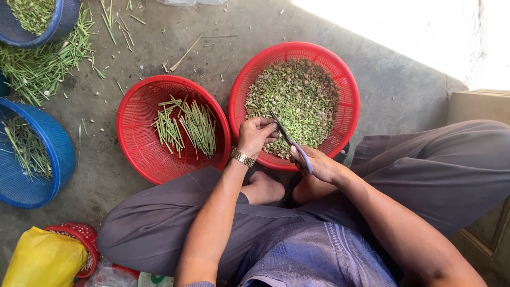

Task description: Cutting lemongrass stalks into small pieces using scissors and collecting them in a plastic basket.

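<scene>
I sit cross-legged on a concrete floor. My right hand (317,163) grips purple-handled scissors (291,142), blades pointing up-left over the near rim of a red basket (348,93) filled with small chopped green pieces. My left hand (256,134), with a gold wristwatch, is closed by the scissor blades, pinching something I cannot make out. A second red basket (133,122) to the left holds cut green stems (187,126).
Two blue baskets (50,154) (58,21) with green stalks stand at the left. Loose stalks (40,66) lie scattered on the floor. A yellow bag (42,260) sits by my left knee. A cardboard box (478,106) is at right.
</scene>
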